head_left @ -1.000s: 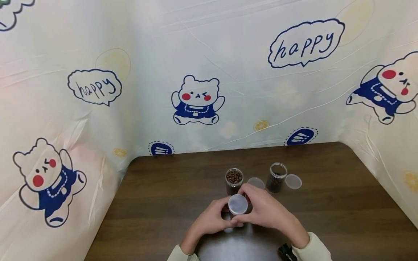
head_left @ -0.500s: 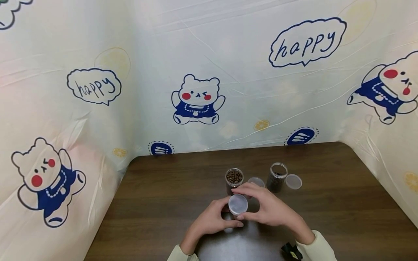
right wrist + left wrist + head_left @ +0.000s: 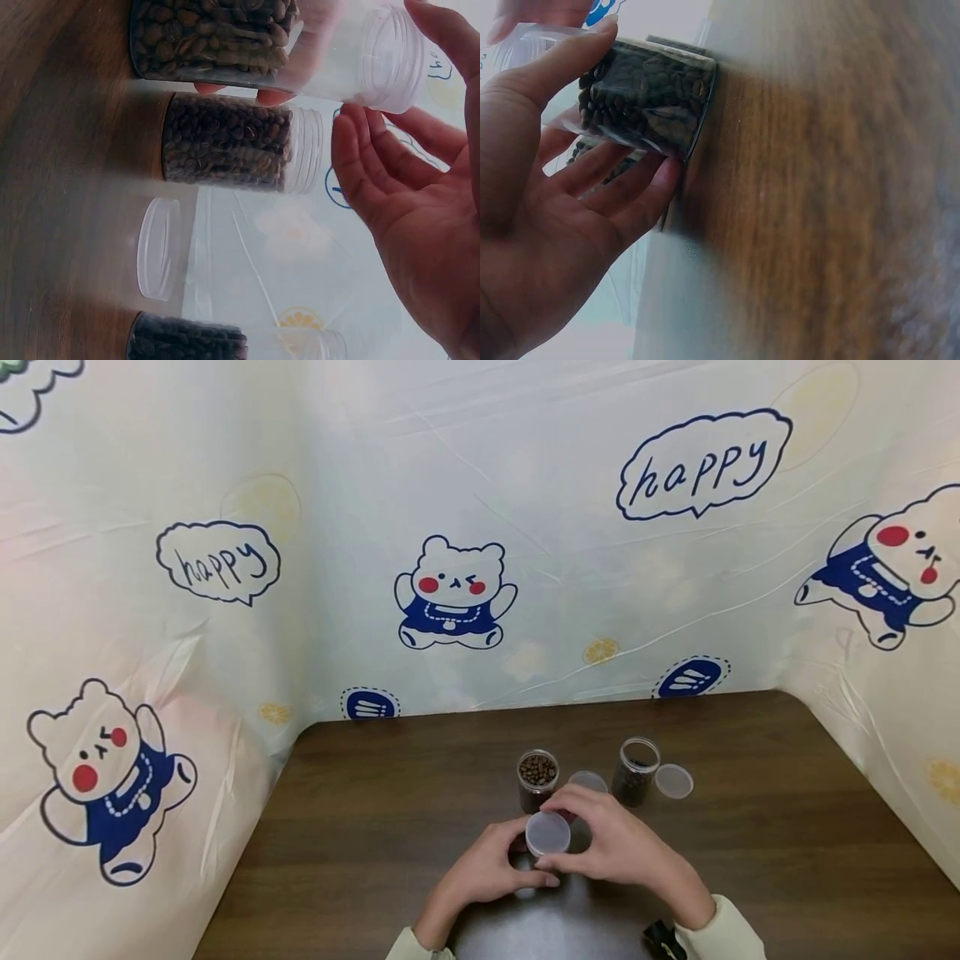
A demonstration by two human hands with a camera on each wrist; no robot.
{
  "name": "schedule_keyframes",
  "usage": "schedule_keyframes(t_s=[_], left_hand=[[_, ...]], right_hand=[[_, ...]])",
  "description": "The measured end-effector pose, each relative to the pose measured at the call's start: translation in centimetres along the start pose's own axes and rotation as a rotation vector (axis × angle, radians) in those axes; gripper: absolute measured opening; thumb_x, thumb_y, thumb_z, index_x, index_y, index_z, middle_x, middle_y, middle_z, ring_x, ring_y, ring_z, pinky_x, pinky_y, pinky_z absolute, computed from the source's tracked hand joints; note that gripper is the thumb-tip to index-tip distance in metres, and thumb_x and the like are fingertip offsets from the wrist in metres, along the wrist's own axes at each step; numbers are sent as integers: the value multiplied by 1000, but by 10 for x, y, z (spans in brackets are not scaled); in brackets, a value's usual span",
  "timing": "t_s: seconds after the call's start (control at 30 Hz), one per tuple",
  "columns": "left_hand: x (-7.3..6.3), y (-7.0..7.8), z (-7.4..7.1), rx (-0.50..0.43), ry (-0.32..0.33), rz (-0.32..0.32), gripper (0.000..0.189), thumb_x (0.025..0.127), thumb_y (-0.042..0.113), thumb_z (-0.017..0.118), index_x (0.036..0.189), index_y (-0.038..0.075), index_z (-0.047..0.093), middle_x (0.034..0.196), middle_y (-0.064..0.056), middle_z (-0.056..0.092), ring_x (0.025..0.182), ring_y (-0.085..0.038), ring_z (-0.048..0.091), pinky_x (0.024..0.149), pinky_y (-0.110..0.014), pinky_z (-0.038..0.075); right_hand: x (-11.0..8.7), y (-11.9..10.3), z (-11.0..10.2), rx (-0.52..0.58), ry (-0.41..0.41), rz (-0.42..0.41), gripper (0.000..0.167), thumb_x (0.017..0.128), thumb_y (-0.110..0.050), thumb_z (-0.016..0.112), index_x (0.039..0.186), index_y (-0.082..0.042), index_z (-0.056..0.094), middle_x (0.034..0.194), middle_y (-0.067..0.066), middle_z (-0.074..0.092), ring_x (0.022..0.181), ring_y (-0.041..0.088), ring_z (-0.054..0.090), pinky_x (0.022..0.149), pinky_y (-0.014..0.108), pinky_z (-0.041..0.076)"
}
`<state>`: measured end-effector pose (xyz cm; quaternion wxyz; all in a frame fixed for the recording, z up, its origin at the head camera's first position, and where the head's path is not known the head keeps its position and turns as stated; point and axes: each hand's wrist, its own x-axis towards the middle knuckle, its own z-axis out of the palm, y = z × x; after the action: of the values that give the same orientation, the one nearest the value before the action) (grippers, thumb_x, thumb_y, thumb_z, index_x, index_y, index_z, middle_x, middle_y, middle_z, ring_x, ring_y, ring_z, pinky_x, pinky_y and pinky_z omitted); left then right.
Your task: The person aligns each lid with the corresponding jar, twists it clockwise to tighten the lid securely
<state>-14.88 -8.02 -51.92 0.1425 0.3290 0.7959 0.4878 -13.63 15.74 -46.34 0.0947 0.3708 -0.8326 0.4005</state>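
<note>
A clear plastic jar (image 3: 645, 90) partly filled with coffee beans stands on the table, its translucent screw lid (image 3: 548, 833) on top. My left hand (image 3: 491, 864) holds the jar low around its body, thumb on the near side and fingers behind. At the lid, my right hand (image 3: 618, 843) has its thumb on one edge and its curled fingertips at the opposite edge. The right wrist view shows that lid (image 3: 394, 56) between thumb and fingers. Beans in this jar (image 3: 214, 37) reach about halfway up; its upper part is bare.
Just behind stands an uncapped jar of brown beans (image 3: 537, 770), with a loose lid (image 3: 588, 782) to its right. Farther right are an uncapped jar of darker beans (image 3: 636, 772) and another lid (image 3: 674, 782). A patterned curtain (image 3: 450, 485) borders the dark wooden table (image 3: 375, 793).
My right hand's fingers spread apart around the lid half a second ago and have since drawn back in against it. My left hand and the jar keep their place.
</note>
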Motion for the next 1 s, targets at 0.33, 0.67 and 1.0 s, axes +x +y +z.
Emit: schedule_keyframes(t_s=[0.33, 0.67, 1.0], left_hand=[[-1, 1, 0, -15, -5, -34, 60, 88, 34, 88, 141, 36, 60, 128, 11, 73, 115, -2, 69, 100, -24, 55], [0, 1, 0, -41, -11, -47, 59, 87, 39, 87, 140, 35, 61, 130, 10, 72, 118, -3, 69, 102, -23, 55], [0, 0, 1, -46, -11, -35, 62, 86, 38, 88, 141, 36, 60, 129, 11, 73, 116, -3, 69, 102, -23, 55]], right_hand=[[0, -7, 3, -147, -22, 138, 62, 76, -68, 85, 112, -23, 63, 102, -17, 61, 90, -1, 57, 79, 22, 54], [-7, 6, -12, 113, -140, 93, 81, 84, -41, 89, 153, -22, 52, 140, -1, 66, 116, 7, 62, 98, 41, 56], [-6, 8, -6, 141, -149, 77, 60, 91, -37, 83, 146, -30, 60, 138, -8, 67, 117, 6, 62, 97, 38, 57]])
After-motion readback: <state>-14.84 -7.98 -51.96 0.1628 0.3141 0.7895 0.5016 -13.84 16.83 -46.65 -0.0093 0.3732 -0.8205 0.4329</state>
